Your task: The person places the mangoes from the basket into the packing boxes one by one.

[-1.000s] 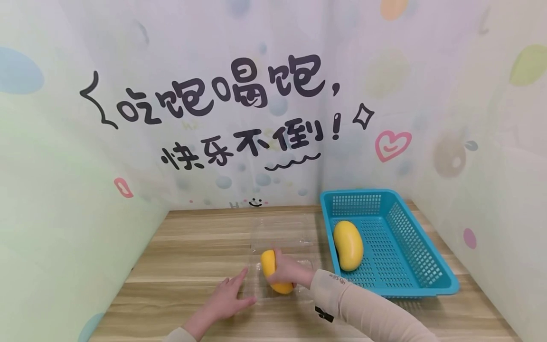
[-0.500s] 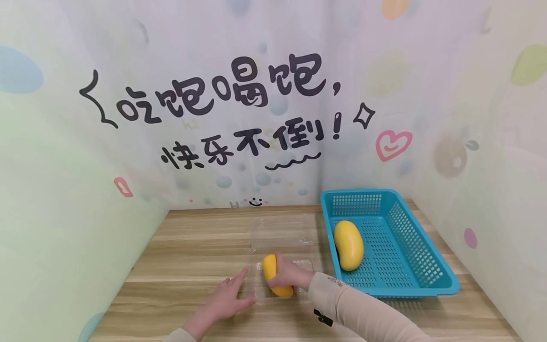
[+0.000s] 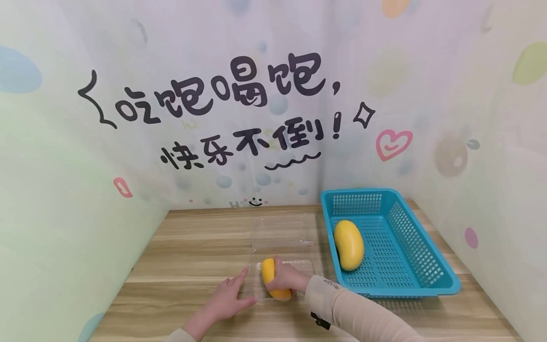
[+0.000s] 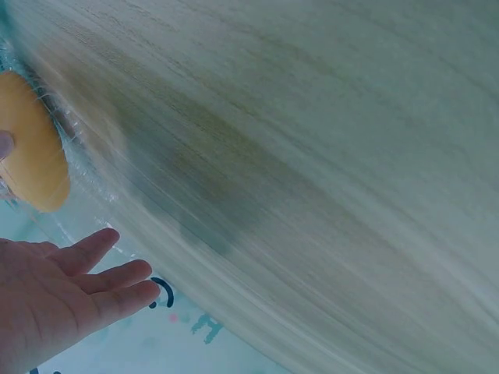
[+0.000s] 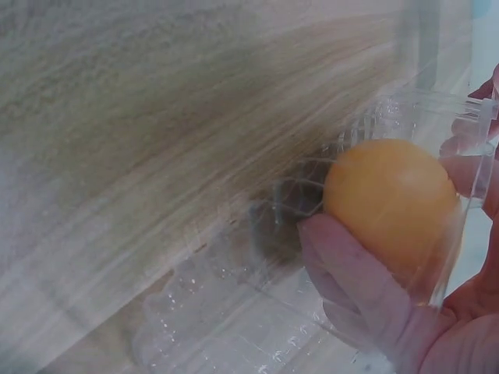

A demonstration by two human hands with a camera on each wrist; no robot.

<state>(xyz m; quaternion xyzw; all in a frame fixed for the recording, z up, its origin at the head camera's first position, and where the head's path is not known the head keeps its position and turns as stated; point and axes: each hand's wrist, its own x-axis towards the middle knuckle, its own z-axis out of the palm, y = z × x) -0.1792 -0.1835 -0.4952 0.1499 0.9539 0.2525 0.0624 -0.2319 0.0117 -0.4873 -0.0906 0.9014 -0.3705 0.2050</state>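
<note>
A yellow mango (image 3: 268,270), held by my right hand (image 3: 285,276), is down inside the near half of a clear plastic clamshell box (image 3: 303,267). In the right wrist view the thumb and fingers curl round the mango (image 5: 390,199), close to the box's clear wall. My left hand (image 3: 225,298) lies flat with fingers spread, its thumb and index tips right at the box's left edge. The left wrist view shows the straight fingers of that hand (image 4: 54,304) below the mango (image 4: 35,148).
A blue perforated basket (image 3: 397,291) stands right of the box, with a second yellow mango (image 3: 349,245) along its left side. The box's raised or laid-back lid (image 3: 282,230) extends toward the back wall (image 3: 205,185). Wood-grain tabletop (image 3: 179,270) lies to the left.
My right hand has moved slightly nearer and lower with the mango, settling deeper in the box. The left hand and the basket have stayed put.
</note>
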